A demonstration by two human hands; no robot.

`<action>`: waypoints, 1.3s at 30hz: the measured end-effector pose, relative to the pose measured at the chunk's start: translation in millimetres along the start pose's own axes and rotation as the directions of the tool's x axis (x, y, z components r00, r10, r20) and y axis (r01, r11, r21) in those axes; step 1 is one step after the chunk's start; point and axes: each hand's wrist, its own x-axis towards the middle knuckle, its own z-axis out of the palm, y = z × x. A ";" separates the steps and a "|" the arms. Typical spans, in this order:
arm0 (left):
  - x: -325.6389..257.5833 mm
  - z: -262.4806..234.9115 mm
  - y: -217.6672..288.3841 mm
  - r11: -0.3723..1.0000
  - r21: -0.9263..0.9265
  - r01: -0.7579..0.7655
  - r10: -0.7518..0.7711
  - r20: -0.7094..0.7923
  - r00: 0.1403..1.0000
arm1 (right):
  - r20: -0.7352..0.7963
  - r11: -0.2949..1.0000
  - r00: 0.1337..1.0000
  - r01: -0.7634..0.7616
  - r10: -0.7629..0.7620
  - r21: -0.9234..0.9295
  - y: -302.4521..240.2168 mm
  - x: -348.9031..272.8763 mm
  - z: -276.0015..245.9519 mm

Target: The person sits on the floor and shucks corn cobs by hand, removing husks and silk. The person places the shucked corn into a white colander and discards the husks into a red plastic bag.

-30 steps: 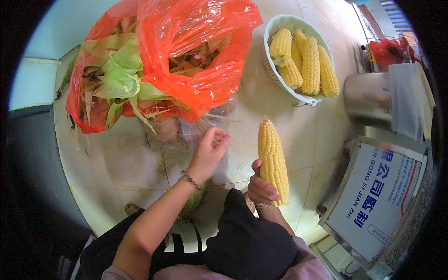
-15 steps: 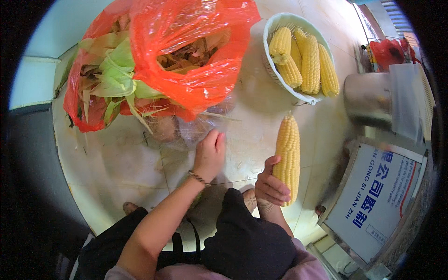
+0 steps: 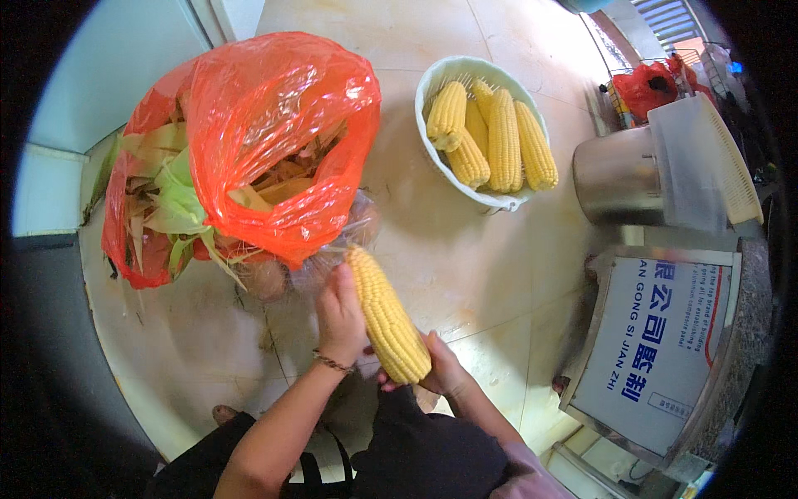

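A peeled yellow ear of corn [image 3: 388, 320] is held tilted in front of me, its narrow tip pointing up and left toward the bag. My right hand [image 3: 440, 366] grips its thick lower end, with fingertips showing beneath it. Against the upper left side of the ear is my left hand [image 3: 339, 316], closed on it near the tip; some of its fingers are hidden behind the kernels. Just beyond stands a red plastic bag [image 3: 274, 100] stuffed with corn husks [image 3: 179, 187]. Several peeled ears [image 3: 503, 137] lie in a pale round basket [image 3: 426, 83] to the right.
A clear plastic bag [image 3: 362, 224] with roundish brown things sits beside the red bag. At right are a metal pot [image 3: 615, 173], a translucent bin [image 3: 686, 166] and a printed white panel [image 3: 652, 341]. Tiled floor [image 3: 449, 258] lies between.
The right hand has brought the ear left and tilted it from upright. My left hand, apart from the corn before, now meets its upper part. The view has shifted.
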 end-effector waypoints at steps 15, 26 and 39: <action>-25.0 -28.3 -17.2 0.856 0.422 -0.298 0.234 0.198 0.952 | -0.379 0.754 0.684 0.396 -0.623 -0.524 -145.9 41.4 -2.0; -33.2 -41.7 -50.7 0.928 0.355 -0.111 0.059 0.155 0.986 | 0.141 -0.337 0.358 -0.575 -0.923 -0.746 -237.3 71.4 -56.5; -31.9 -43.2 -52.9 0.952 0.302 -0.050 -0.029 0.251 0.968 | -0.014 -0.466 0.491 -0.836 -0.871 -0.289 -259.9 107.7 -98.8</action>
